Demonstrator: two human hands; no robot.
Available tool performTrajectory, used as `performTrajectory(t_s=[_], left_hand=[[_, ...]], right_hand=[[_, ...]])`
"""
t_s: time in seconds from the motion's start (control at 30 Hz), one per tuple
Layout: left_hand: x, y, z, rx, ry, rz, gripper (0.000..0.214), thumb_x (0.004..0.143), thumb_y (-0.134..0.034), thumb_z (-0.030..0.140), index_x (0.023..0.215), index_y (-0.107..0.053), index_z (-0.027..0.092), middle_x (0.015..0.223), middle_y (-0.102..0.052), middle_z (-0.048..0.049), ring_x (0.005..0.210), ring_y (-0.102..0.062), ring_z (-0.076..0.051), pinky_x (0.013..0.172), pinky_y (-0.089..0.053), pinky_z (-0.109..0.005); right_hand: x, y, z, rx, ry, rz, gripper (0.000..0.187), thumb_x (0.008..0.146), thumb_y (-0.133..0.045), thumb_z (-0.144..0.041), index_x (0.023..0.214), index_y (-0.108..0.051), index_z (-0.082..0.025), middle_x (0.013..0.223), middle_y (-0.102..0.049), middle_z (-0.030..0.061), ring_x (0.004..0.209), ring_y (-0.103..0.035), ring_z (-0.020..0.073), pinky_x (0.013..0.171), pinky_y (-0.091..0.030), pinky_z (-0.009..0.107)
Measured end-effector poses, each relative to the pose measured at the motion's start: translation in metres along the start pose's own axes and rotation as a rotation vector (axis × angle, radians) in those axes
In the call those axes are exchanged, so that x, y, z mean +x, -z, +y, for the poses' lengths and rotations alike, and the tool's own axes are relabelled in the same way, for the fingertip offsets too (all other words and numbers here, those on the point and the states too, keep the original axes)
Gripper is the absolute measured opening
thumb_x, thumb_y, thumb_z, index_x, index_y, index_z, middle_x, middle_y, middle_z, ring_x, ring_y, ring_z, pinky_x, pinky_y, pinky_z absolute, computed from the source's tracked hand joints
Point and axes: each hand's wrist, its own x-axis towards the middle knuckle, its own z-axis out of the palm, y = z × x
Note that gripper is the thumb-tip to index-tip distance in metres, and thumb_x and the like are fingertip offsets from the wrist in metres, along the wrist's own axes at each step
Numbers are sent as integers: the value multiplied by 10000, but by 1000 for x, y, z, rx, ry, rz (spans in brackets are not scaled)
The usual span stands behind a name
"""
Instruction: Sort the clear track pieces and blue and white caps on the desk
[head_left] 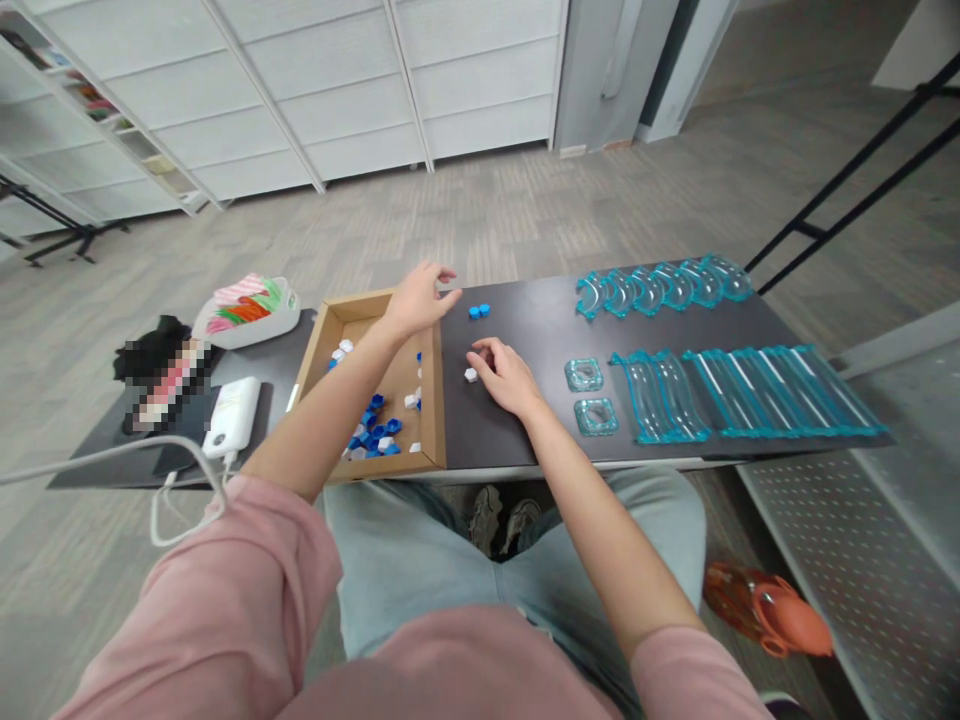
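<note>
Handling small hexagonal pieces at a dark tabletop (487, 442)

Left hand (422, 298): mid-frame, over the upper right corner of a cardboard tray (433, 400); fingers extended, thumb apart, nothing visible between them. Right hand (510, 375): just right of frame centre, fingers curled, thumb near a white hexagonal piece (471, 376); cannot tell whether it is pinched. That piece is at the tabletop, right of the tray. Two blue pieces (478, 312) sit side by side above it in the frame. More blue and white pieces (373, 432) lie loose in the tray, many toward its lower edge. Right of frame: two square teal parts (584, 375), curved transparent teal pieces (664, 290) beyond.
</note>
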Motion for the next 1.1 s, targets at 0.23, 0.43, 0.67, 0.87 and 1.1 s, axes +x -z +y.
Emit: performTrajectory(t_s=[0.23,0.43,0.67,0.87,1.1], left_hand=[[-108,45,-58,-68,117,-245,343,1008,-722,456,1240,-805,218,1149,-827,-92,948,-735,-233,947,-620,-368],[-167,21,-42,-79,-84,-433,301,1018,-722,463,1209,-829,257,1217,-838,-101,1074,-780,-277,1021,-603,-381],[-171,10,-38,-78,36,-339,191,1057,-678,393,1142,-782,256,1048,-849,-73,1038,-803,-284,953,-611,-385],[-171,21,-23,-252,88,-121,280,963,-883,370,1149,-747,212,1040,-820,-63,909,-762,-242,879,-595,-359],[-165,15,51,-137,-110,-68,270,1107,-731,364,1335,-828,255,1279,-793,-107,1134,-756,-283,1056,-535,-435]], right_hand=[[5,-3,15,92,5,43,362,1105,-667,-631,1234,-739,-300,1083,-807,51,1022,-722,282,1004,-581,442],[5,1,18,193,0,107,481,1061,-644,-760,1199,-717,-306,1082,-793,58,1029,-731,282,1024,-592,452],[4,10,12,253,-51,191,507,1037,-643,-801,1146,-702,-309,994,-762,44,1033,-735,273,1048,-596,437],[6,9,14,250,-56,197,521,1022,-637,-813,1137,-696,-308,971,-739,34,1017,-722,263,1026,-587,420],[6,10,18,282,-53,244,620,1049,-546,-874,1183,-716,-294,1012,-740,49,1009,-715,252,916,-603,384]])
